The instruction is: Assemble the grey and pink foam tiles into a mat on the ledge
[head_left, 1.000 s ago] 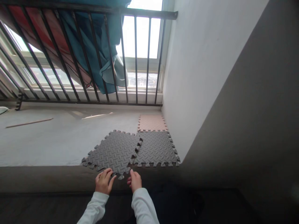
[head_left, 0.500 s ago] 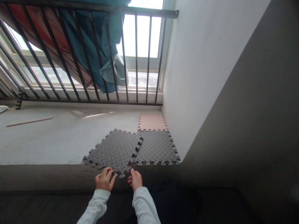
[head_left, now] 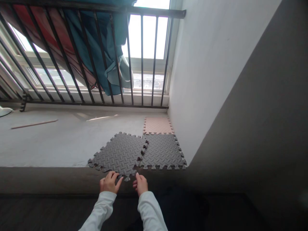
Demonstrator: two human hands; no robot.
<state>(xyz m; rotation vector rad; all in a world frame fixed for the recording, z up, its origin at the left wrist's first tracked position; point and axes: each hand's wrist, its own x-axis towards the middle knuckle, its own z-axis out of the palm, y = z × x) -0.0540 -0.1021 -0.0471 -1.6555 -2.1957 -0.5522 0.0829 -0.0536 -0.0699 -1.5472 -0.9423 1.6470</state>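
Note:
A loose grey foam puzzle mat tile (head_left: 119, 155) lies skewed on the pale raised floor, its right edge overlapping a second grey tile (head_left: 162, 151) that sits flat against the wall. A pink tile (head_left: 157, 125) joins behind that one. My left hand (head_left: 109, 183) touches the loose tile's near edge with spread fingers. My right hand (head_left: 141, 184) rests at the tile's near right corner, fingers loosely curled, fingertip against the edge. Both sleeves are white.
A black metal railing (head_left: 141, 61) runs across the back before a window, with teal and red cloth (head_left: 96, 41) hanging over it. A white wall (head_left: 204, 80) bounds the right side. A thin wooden stick (head_left: 33, 124) lies far left. A dark step edge (head_left: 48, 179) fronts the floor.
The loose grey tile has shifted slightly away from me and to the right, toward the fixed tile. Both hands followed its near edge.

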